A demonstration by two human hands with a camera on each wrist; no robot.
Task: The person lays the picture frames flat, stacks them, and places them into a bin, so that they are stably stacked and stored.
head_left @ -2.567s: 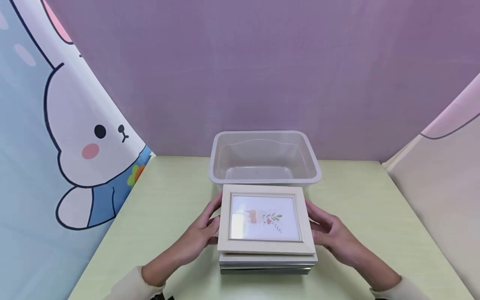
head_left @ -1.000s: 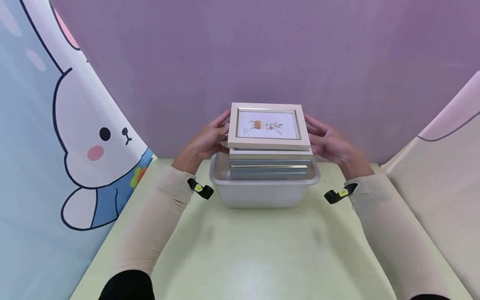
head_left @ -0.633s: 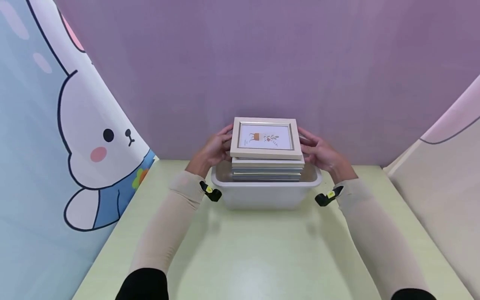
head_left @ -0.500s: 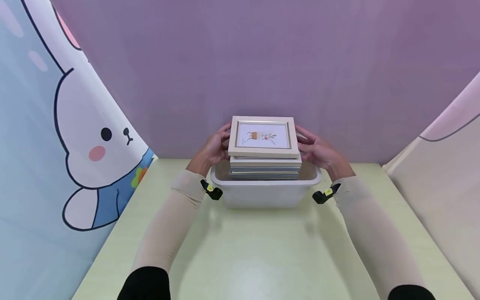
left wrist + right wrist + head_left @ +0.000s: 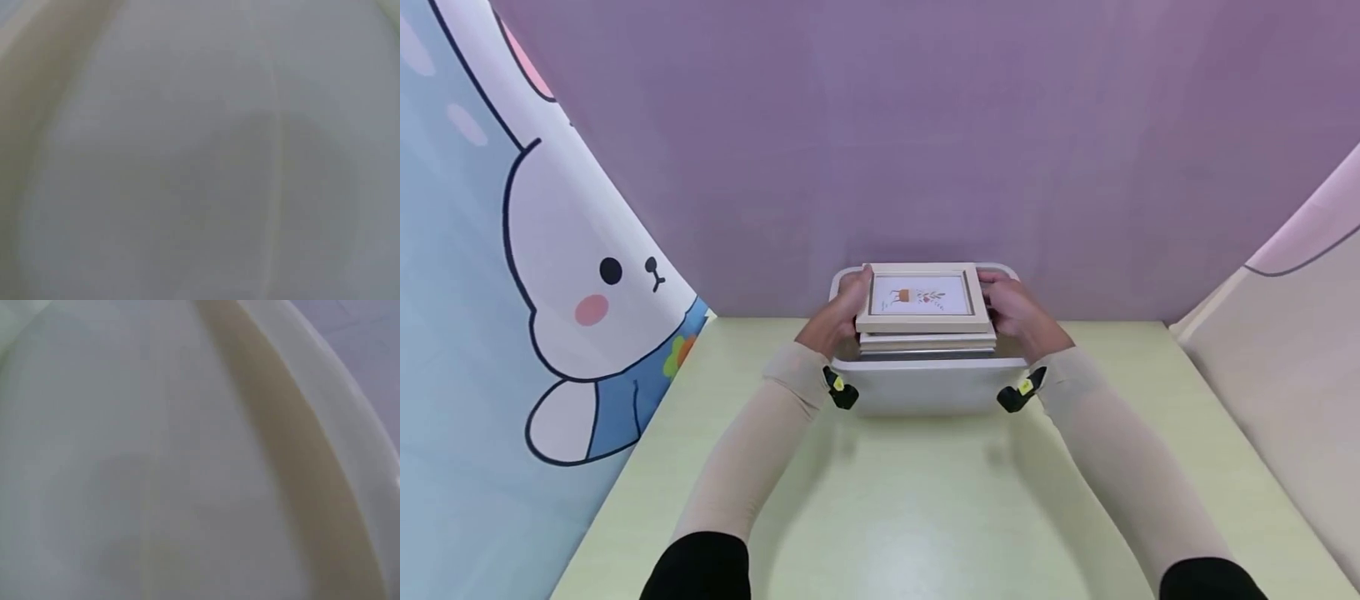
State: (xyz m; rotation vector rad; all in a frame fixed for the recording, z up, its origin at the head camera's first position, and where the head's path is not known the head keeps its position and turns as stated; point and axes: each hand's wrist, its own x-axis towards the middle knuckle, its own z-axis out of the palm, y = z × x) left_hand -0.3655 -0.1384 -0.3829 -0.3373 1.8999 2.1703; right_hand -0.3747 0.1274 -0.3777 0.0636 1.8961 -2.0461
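Note:
A stack of picture frames point(image 5: 925, 327) sits down inside the white plastic bin point(image 5: 932, 390), its upper frames rising above the front rim. The top frame is cream, with a small plant-like picture under glass. My left hand point(image 5: 841, 310) grips the stack's left side, its thumb at the top frame's edge. On the opposite side my right hand point(image 5: 1017, 315) holds the stack, with its fingers partly hidden between frames and bin. In the left wrist view only the blurred bin wall point(image 5: 187, 156) shows. The right wrist view has the bin's wall and its curved rim point(image 5: 331, 419).
The pale green table point(image 5: 917, 500) extends in front of the bin and to both sides. A purple backdrop point(image 5: 925, 125) stands close behind it. To the left hangs a cloth with a cartoon rabbit point(image 5: 587, 250); a pale cloth point(image 5: 1285, 375) hangs at the right.
The stack was in front of the bin, then was lifted over it and lowered in between both hands. In the last half second it sank deeper, and the hands came down with it.

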